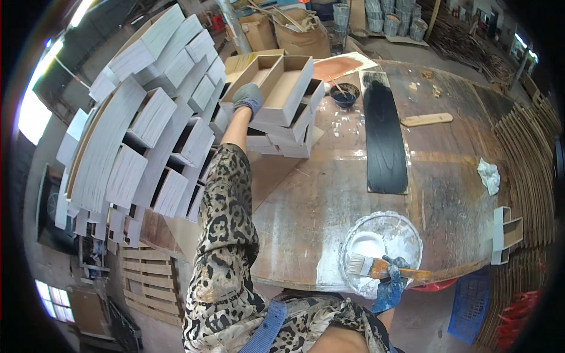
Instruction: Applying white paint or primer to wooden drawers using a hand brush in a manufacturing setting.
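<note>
Brush (378, 269) and Box (275, 116)

The brush is over a round tub (381, 214) of white paint (408, 250). The blue-gloved right hand (391, 276) is closed around its handle. The gray-gloved left hand (248, 97) touches the box on top of a pile (298, 149); I cannot tell if it pinches. A black board (386, 141) lies on the worktop (294, 206).

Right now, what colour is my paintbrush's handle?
The paintbrush handle is orange-brown; it shows best in the head view.
</note>
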